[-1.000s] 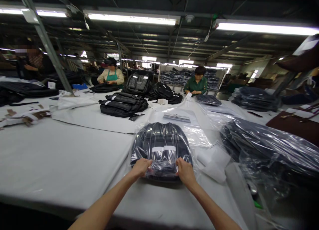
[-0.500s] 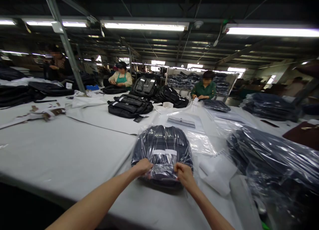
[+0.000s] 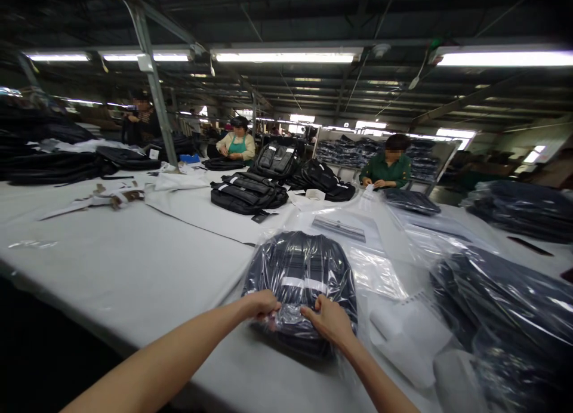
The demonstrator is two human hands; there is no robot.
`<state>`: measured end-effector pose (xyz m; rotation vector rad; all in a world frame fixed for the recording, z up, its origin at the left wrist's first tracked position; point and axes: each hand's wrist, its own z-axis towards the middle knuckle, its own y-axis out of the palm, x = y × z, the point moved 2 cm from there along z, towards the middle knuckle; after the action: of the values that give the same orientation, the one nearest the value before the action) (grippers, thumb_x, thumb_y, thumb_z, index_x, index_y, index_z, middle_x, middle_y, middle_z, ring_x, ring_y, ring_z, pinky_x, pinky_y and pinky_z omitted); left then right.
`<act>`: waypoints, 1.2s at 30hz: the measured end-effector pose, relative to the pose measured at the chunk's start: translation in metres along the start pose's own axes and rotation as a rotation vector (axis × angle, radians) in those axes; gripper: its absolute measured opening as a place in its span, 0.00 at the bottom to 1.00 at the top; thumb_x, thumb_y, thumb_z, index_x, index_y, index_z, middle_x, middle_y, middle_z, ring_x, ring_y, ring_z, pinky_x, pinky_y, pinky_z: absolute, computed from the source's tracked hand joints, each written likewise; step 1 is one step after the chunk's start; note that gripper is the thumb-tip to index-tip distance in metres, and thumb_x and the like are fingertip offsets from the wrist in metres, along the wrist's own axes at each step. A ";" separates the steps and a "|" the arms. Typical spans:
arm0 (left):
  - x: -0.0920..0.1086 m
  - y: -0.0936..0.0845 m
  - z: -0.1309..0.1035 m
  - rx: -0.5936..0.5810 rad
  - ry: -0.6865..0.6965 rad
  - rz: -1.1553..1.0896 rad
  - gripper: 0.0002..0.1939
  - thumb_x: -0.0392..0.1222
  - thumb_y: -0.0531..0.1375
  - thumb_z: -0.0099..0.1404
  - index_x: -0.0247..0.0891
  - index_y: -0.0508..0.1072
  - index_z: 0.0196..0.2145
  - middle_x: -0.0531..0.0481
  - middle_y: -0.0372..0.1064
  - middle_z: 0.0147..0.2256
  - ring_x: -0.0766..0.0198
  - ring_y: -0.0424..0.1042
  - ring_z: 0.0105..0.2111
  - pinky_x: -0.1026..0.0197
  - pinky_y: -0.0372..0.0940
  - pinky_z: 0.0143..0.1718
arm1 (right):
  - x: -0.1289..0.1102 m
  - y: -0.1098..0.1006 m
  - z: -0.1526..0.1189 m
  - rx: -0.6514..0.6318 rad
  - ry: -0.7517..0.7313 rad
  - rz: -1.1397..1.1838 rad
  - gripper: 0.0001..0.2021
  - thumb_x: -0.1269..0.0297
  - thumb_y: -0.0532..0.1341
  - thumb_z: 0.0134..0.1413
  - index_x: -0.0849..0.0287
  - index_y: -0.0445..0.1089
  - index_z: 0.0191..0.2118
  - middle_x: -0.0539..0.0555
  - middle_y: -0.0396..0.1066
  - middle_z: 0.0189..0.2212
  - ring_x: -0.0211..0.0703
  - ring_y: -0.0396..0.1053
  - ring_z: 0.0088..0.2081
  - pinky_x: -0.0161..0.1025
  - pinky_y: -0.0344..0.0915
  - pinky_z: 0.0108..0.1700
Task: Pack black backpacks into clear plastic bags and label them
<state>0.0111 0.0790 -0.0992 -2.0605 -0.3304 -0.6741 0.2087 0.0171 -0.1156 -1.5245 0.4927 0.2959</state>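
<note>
A black backpack (image 3: 308,258) lies in front of me inside a clear plastic bag (image 3: 290,314), with a white strip across its middle. My left hand (image 3: 265,304) is closed on the plastic at the left of the backpack's near part. On the right, my right hand (image 3: 329,319) pinches the same plastic, its thumb pointing inward toward the left hand. Between the two hands the film is gathered into a shiny fold. The undersides of the fingers are partly hidden.
Bagged dark backpacks (image 3: 505,293) are piled at the right, beside crumpled white paper (image 3: 409,335). Flat plastic bags (image 3: 373,270) lie beyond. Unbagged black backpacks (image 3: 248,192) stand farther back. Two people (image 3: 389,165) work across the white table (image 3: 134,264); a metal post (image 3: 154,91) rises at left.
My right hand has shifted inward, closer to my left, and its thumb now reaches across the plastic. The view has swung left, so everything appears farther right.
</note>
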 end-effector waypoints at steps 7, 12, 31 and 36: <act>0.019 -0.009 -0.009 -0.352 -0.350 0.001 0.18 0.51 0.51 0.68 0.32 0.69 0.32 0.54 0.68 0.25 0.71 0.66 0.21 0.64 0.65 0.24 | 0.001 0.005 0.006 -0.040 0.017 -0.023 0.17 0.45 0.56 0.49 0.55 0.62 0.28 0.52 0.73 0.27 0.51 0.72 0.33 0.37 0.51 0.29; 0.034 -0.013 -0.022 -0.275 -0.333 0.042 0.21 0.48 0.47 0.69 0.33 0.69 0.26 0.53 0.67 0.20 0.67 0.68 0.20 0.60 0.67 0.25 | 0.002 0.006 0.008 -0.068 0.019 -0.021 0.17 0.45 0.55 0.50 0.55 0.61 0.27 0.52 0.72 0.26 0.49 0.72 0.32 0.36 0.50 0.28; -0.101 -0.088 -0.122 0.241 0.382 0.175 0.62 0.61 0.70 0.36 0.43 0.46 0.63 0.39 0.52 0.59 0.45 0.51 0.58 0.43 0.48 0.59 | 0.008 0.010 0.010 -0.065 0.009 0.017 0.18 0.44 0.54 0.51 0.55 0.59 0.26 0.52 0.71 0.24 0.49 0.70 0.30 0.36 0.48 0.28; -0.091 -0.049 -0.110 0.482 0.605 0.067 0.21 0.56 0.63 0.55 0.45 0.73 0.44 0.44 0.65 0.51 0.51 0.58 0.53 0.49 0.55 0.55 | 0.007 0.010 0.011 -0.055 0.023 0.017 0.17 0.45 0.55 0.51 0.55 0.59 0.26 0.51 0.72 0.24 0.49 0.70 0.31 0.36 0.49 0.28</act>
<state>-0.1226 0.0155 -0.0703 -1.3311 -0.0596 -1.0219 0.2110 0.0278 -0.1277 -1.5793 0.5194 0.3081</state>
